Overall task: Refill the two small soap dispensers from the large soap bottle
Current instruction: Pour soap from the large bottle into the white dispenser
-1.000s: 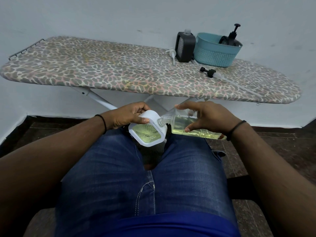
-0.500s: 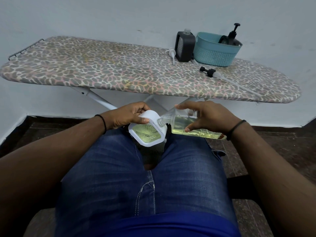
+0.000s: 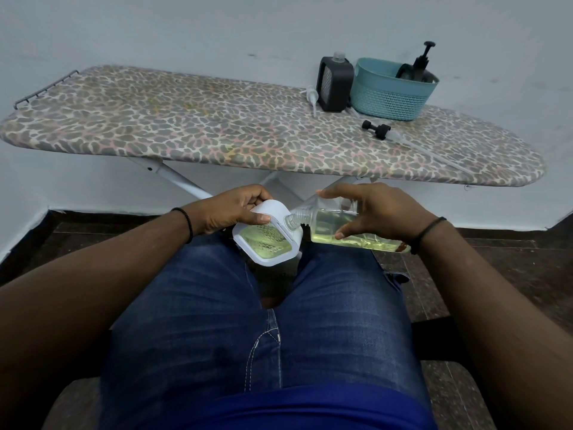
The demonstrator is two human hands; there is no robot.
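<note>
From the head view, we see our left hand [image 3: 231, 212] with its fingers [image 3: 259, 217] curled round the white, square-bodied small soap dispenser [image 3: 268, 235], held tilted over our knees, yellow-green soap showing through its clear face. Our right hand [image 3: 376, 214] wraps thumb and fingers round the clear plastic large soap bottle [image 3: 328, 226], laid almost on its side, its open threaded neck touching the dispenser's top corner. We judge that the first dispenser is being filled; whether soap is running just now we cannot tell.

On the leopard-print ironing-board worktop [image 3: 186, 131], well apart from the hands, stands the black square dispenser [image 3: 335, 83] with its neck open, just beside a teal plastic basket [image 3: 392, 88]. A black pump head [image 3: 375, 129] and a white one [image 3: 312, 97] lie near them.

Next we would need to raise the bottle's base gently so soap enters the narrow opening without spilling onto the jeans, then level it once the white dispenser looks full.
</note>
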